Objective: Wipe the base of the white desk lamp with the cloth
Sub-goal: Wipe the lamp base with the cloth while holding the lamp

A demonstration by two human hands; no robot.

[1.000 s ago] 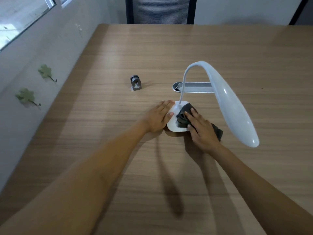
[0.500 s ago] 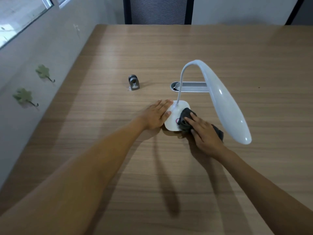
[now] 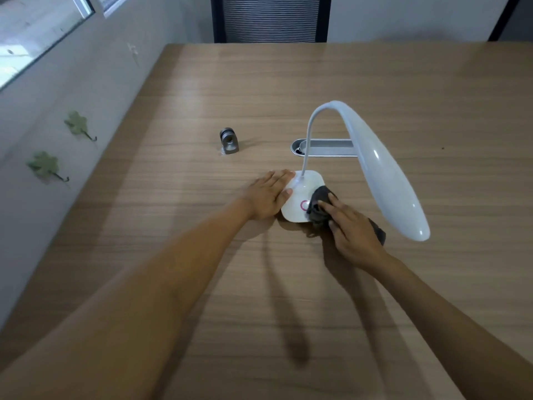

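Observation:
The white desk lamp stands mid-table, its rounded square base (image 3: 300, 194) carrying a pink ring button near the front. Its thin neck arches up and the long white head (image 3: 386, 177) hangs over the right side. My left hand (image 3: 269, 194) lies flat against the base's left edge, fingers together, thumb on the base. My right hand (image 3: 353, 229) presses a dark grey cloth (image 3: 318, 202) onto the base's right front part. The cloth's other end sticks out from under that hand on the right.
A small grey metal object (image 3: 229, 141) stands on the wooden table (image 3: 403, 90) left of the lamp. A grey cable slot (image 3: 326, 147) is set into the tabletop behind the base. A dark chair (image 3: 269, 18) sits at the far edge, and a wall runs along the left.
My right hand has slid the cloth from the back of the base toward its front right, uncovering the pink ring button. The left hand has stayed at the base's left edge.

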